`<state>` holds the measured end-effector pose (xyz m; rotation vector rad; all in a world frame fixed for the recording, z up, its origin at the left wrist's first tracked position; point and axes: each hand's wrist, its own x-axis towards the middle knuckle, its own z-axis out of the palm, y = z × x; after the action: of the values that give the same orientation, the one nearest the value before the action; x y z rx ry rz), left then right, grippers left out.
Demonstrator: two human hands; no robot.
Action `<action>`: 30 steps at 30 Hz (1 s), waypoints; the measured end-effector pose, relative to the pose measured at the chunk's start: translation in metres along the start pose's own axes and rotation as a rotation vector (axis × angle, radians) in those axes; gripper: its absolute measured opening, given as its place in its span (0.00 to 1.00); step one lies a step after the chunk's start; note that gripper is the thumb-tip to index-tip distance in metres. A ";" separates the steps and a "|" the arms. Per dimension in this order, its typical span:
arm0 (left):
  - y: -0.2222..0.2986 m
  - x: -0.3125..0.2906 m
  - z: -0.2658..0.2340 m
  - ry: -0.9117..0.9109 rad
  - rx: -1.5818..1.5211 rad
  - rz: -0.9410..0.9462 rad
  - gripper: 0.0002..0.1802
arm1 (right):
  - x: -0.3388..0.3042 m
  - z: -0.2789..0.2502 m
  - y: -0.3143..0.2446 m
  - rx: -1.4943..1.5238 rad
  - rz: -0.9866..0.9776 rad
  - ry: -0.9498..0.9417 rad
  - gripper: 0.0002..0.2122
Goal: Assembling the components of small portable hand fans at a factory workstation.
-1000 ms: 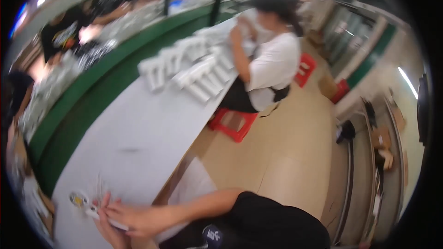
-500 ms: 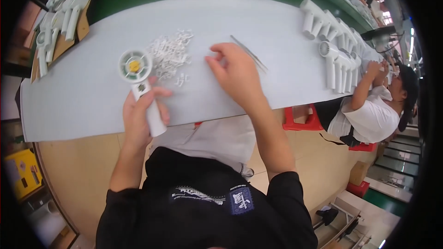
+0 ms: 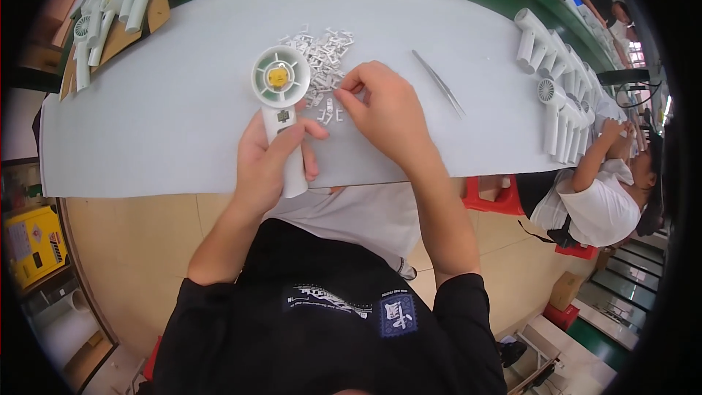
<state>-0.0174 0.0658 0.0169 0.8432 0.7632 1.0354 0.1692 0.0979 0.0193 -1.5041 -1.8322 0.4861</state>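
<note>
A white handheld fan body is gripped by its handle in my left hand, the thumb lying across the front. Its round open head points away from me and shows spokes around a yellow centre; a small cutout sits at the top of the handle. My right hand is at the right edge of a heap of small white plastic clips. Thumb and forefinger are pinched together there; whatever is between them is too small to make out. Metal tweezers lie right of that hand.
Several white fan bodies stand in rows at the table's right end. More lie on a cardboard sheet at the far left. Beyond them on the right, a co-worker in a white shirt sits near a red stool.
My right hand has come to the heap's edge, and its thumb and forefinger have closed together. The left hand still holds the fan body, now nearer the heap. The whole view has shifted.
</note>
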 end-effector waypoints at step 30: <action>0.013 -0.027 0.041 -0.173 -0.114 -0.184 0.20 | -0.073 -0.052 -0.049 0.638 0.104 0.031 0.09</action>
<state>0.0038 0.0343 0.0513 0.7392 0.6163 0.8227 0.1783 0.0086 0.0668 -1.1506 -1.3856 0.9825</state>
